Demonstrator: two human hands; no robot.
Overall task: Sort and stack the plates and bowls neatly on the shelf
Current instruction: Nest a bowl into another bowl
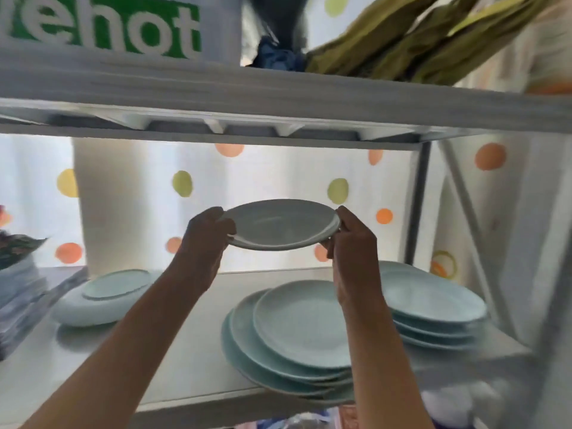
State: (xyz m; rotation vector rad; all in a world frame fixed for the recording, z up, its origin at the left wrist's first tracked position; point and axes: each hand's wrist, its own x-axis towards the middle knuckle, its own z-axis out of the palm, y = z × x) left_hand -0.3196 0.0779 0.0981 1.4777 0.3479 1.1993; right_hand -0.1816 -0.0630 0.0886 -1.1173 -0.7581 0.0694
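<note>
I have two pale plates [280,226] held together in the air, one nested in the other, tilted a little toward me, in the middle of the view above the shelf [185,351]. My left hand [205,239] pinches their rim at 9 o'clock, thumb on top and fingers beneath. My right hand [351,243] pinches the rim at 3 o'clock the same way. Both grips are pressed onto the plates.

Below, at 5 o'clock from the held pair, a stack of light blue plates [297,332] sits on the shelf, fanned untidily, its near edge overhanging the front of the shelf. Just beside it, at 3 o'clock, a second stack of blue plates [433,305] lies partly hidden behind my right forearm; whether the two stacks touch I cannot tell. Well apart, at 8 o'clock from the held pair, a small blue plate [116,283] rests on an upturned bowl [89,314].

At 9 o'clock, by the frame's edge, a blurred pile of wrapped goods [18,292] stands on the shelf. Behind everything hangs a white curtain [278,171] dotted orange, yellow and green. An upper shelf [278,97] crosses the view at 12 o'clock, carrying a box with green and white lettering [102,29], a dark bundle [278,35] and olive-coloured packets [418,41].
</note>
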